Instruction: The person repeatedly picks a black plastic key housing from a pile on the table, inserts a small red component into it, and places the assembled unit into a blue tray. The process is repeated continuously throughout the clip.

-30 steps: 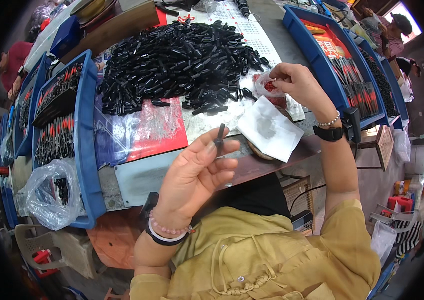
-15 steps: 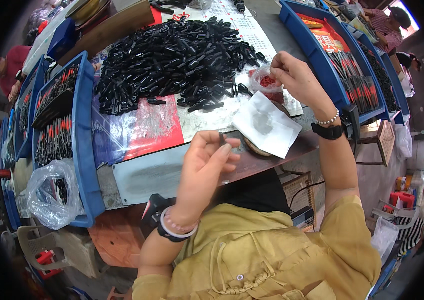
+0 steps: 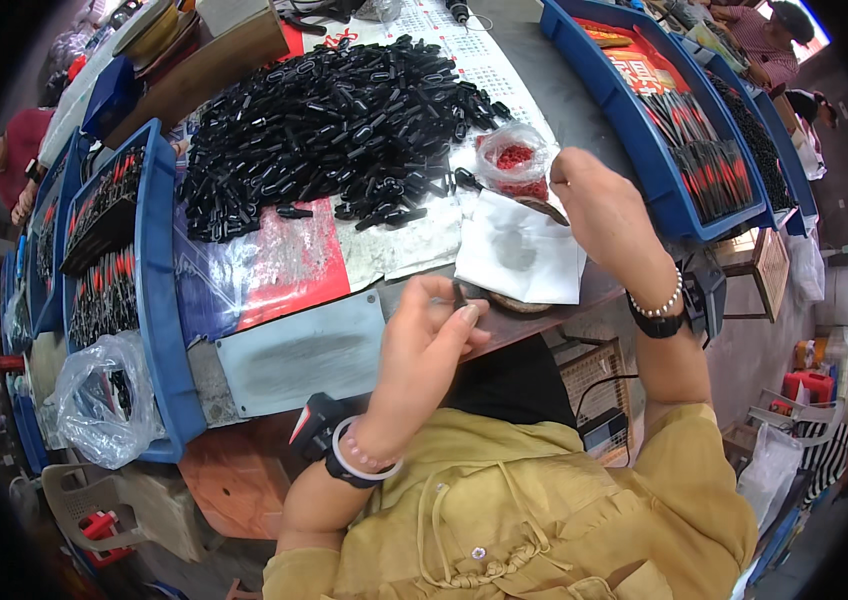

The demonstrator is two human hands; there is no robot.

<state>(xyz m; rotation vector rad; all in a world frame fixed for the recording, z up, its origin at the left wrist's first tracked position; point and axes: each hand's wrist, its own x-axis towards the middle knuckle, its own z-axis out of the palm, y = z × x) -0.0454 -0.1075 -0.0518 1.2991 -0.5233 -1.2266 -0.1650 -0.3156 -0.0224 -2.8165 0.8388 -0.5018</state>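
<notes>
My left hand (image 3: 422,335) is closed near the table's front edge, thumb and fingers pinching a small black piece (image 3: 458,294). My right hand (image 3: 609,215) is raised to the right of a clear plastic bag (image 3: 541,146) with small red pieces (image 3: 514,157) inside. Its fingertips are pinched together; whatever they hold is too small or hidden to make out. Below the bag, a white paper sheet (image 3: 544,270) with a grey smudge lies over a round object, of which only the rim shows. A large heap of glossy black plastic pieces (image 3: 324,130) covers the table beyond my hands.
Blue trays stand on both sides: a left tray (image 3: 156,260) and a right tray (image 3: 604,90), holding rows of black and red-orange parts. A crumpled clear bag (image 3: 104,395) hangs over the left tray's near end. A grey plate (image 3: 302,355) lies along the front edge.
My right hand has moved from the bag of red pieces toward me, fingers pinched. The left hand still pinches the black piece, slightly farther right. The whole view has shifted a little.
</notes>
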